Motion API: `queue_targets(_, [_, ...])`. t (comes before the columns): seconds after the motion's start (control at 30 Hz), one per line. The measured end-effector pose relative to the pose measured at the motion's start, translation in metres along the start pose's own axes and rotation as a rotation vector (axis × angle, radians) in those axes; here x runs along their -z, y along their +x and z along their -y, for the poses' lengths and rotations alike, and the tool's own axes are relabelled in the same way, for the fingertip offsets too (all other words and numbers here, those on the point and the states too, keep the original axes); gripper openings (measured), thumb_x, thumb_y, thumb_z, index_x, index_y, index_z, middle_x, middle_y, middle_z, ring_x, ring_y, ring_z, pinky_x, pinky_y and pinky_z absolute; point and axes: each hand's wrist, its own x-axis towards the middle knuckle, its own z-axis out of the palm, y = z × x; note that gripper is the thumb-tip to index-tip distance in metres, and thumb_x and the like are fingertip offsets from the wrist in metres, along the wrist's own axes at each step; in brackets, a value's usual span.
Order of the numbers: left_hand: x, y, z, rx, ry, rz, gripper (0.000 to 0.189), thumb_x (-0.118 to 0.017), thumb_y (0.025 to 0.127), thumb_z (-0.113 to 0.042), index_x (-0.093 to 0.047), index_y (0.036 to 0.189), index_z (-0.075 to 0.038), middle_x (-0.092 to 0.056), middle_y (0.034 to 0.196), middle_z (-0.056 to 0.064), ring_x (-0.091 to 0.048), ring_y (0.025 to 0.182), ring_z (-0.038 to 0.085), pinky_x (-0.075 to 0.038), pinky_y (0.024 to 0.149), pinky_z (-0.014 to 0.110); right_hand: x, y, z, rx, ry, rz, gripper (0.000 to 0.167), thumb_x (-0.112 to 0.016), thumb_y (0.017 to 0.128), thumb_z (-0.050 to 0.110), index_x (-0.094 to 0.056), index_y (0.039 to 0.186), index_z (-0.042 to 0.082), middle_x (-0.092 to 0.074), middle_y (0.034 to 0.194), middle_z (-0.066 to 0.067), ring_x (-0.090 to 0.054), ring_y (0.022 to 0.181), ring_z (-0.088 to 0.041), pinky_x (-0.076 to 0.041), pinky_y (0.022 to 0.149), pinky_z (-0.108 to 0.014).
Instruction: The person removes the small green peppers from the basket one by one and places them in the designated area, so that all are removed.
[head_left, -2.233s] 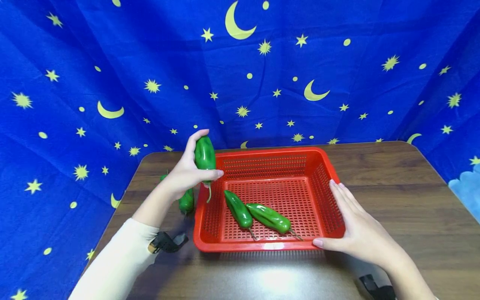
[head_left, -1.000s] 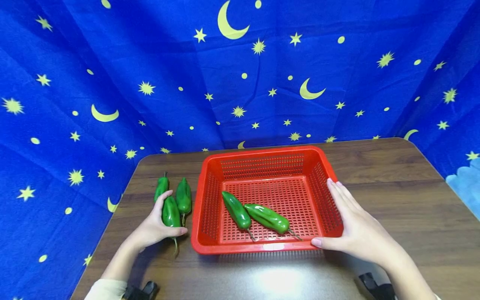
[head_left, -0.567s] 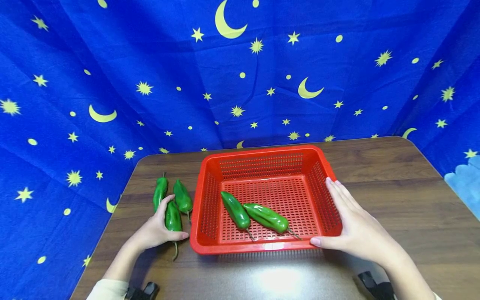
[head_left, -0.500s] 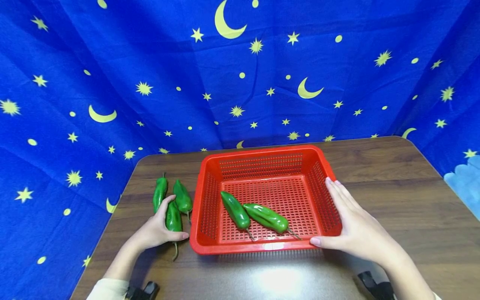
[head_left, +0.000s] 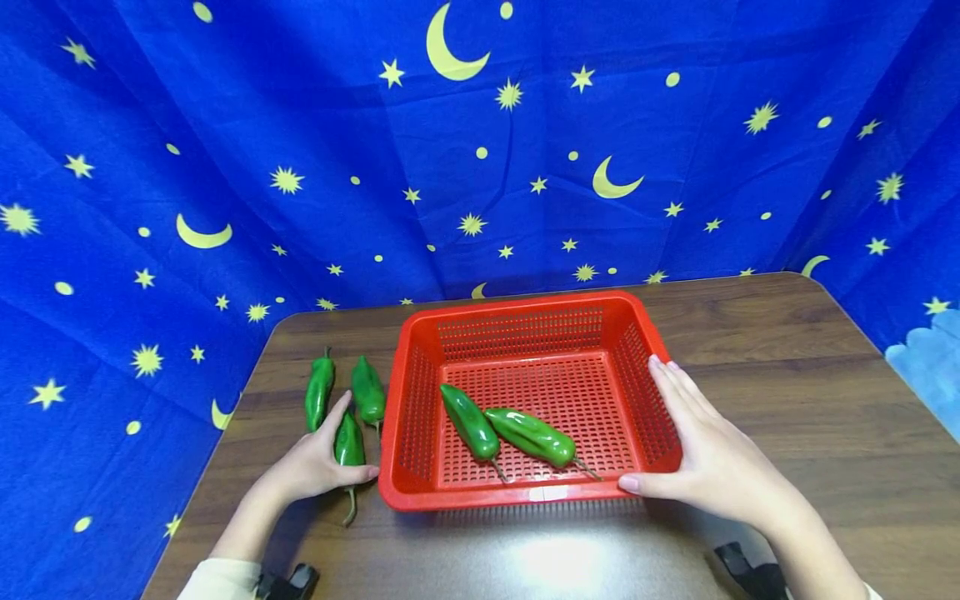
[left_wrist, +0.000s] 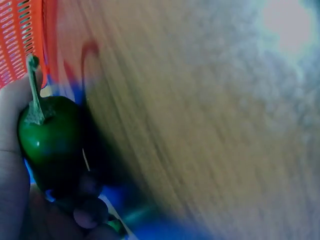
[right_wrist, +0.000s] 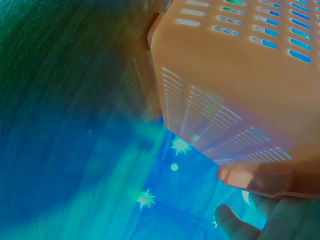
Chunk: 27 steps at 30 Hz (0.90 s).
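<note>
A bright blue cloth hangs behind the table and along both its sides. It has soft folds. Yellow moons, stars, spiky suns and round dots are all over it. The biggest moon is near the top. At the right edge there is a puffy pale blue shape, like a cloud. The table is brown with dark wood lines, and its far corners are round. A white shiny spot glows near its front.

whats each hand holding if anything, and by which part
The left hand holds a green pepper around its body; the right hand touches the rim of the red basket.
</note>
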Motion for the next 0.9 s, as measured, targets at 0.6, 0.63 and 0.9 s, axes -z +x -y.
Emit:
queue_targets(0.6, [0.002, -0.013, 0.004, 0.076, 0.01, 0.042, 0.119, -0.075, 0.079, -0.059, -0.003, 0.159, -0.006, -0.048, 0.134, 0.044, -0.056, 0.119, 0.051, -0.047, 0.097, 0.061, -0.001, -0.001, -0.001, 0.005, 0.004, -0.016, 0.131, -0.083, 0.065, 0.066, -0.007, 0.161, 0.02, -0.013, 0.167, -0.011, -0.014, 0.154, -0.032, -0.035, 0.104, -0.07])
queue_targets(0.63, [0.002, -0.014, 0.004, 0.076, 0.014, 0.04, 0.119, -0.075, 0.079, -0.059, -0.003, 0.159, -0.007, -0.049, 0.133, 0.044, -0.057, 0.118, 0.05, -0.047, 0.096, 0.061, -0.001, -0.001, -0.001, 0.006, 0.003, -0.018, 0.131, -0.083, 0.065, 0.066, -0.007, 0.161, 0.019, -0.013, 0.167, -0.012, -0.014, 0.154, -0.032, -0.035, 0.104, -0.07])
queue_targets(0.9, [0.019, -0.026, 0.0, 0.101, 0.061, 0.004, 0.117, -0.068, 0.084, -0.064, 0.002, 0.159, -0.007, -0.043, 0.138, 0.044, -0.054, 0.119, 0.057, -0.046, 0.094, 0.065, -0.001, 0.0, -0.001, 0.001, -0.008, -0.013, 0.131, -0.082, 0.065, 0.067, -0.006, 0.161, 0.02, -0.013, 0.167, -0.012, -0.015, 0.154, -0.031, -0.036, 0.104, -0.07])
